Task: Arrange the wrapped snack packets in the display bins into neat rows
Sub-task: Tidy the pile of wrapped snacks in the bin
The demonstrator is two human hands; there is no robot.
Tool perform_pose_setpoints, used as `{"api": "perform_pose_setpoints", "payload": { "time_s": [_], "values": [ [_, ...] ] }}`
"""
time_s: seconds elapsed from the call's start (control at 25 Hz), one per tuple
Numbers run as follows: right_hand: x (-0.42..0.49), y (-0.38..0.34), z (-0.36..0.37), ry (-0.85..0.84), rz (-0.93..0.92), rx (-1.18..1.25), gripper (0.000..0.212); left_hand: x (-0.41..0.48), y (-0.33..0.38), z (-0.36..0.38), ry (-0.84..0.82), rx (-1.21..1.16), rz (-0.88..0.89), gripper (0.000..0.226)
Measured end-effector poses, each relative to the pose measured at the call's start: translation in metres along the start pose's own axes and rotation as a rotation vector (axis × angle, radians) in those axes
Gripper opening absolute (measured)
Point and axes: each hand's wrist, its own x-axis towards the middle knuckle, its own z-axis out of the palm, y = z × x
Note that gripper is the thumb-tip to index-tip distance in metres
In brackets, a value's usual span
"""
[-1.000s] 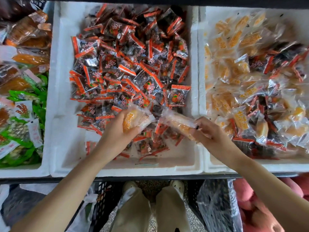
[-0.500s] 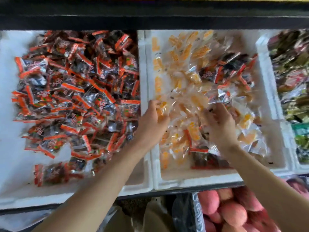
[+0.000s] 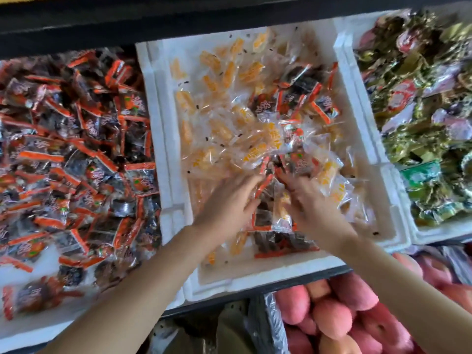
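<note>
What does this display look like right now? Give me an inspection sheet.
Surface: white foam middle bin, wall bare.
Job's things: yellow packets and red-and-black packets mixed in it, no rows.
Clutter: left bin's red-and-black pile; green packets in the right bin.
Grippers: left hand and right hand spread on the packets; grip unclear.
Cables: nothing seen.
Surroundings: pink fruit below.

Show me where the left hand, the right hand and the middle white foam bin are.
left hand (image 3: 227,200), head view, on the back of the hand.
right hand (image 3: 314,200), head view, on the back of the hand.
middle white foam bin (image 3: 159,139), head view, on its left wall.
</note>
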Motion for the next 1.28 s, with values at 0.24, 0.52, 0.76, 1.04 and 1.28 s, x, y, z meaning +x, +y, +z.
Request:
{"api": "perform_pose_setpoints", "payload": {
  "time_s": [0.24, 0.52, 0.76, 1.04, 1.28],
  "values": [
    [-0.018, 0.021, 0.019, -0.049, -0.160, -0.488, 0.068, -0.020, -0.004, 0.029, -0.205, 0.273, 0.024, 0.072],
    [-0.019, 0.028, -0.026, 0.255, 0.091, 0.058, 0.022, -0.013, 0.010, 0.039, -0.119, 0.328, -0.053, 0.073],
    [-0.036, 0.043, -0.046, 0.378, 0.155, -0.053, 0.017, -0.012, 0.020, 0.037, -0.141, 0.267, -0.033, 0.055],
    [-0.051, 0.028, -0.036, 0.190, 0.072, -0.313, 0.067, -0.021, 0.019, 0.010, 0.094, -0.223, -0.194, 0.060],
    [-0.047, 0.000, -0.004, -0.253, 0.120, -0.346, 0.049, -0.030, 0.002, 0.014, -0.014, -0.256, -0.247, 0.061]
  ]
}}
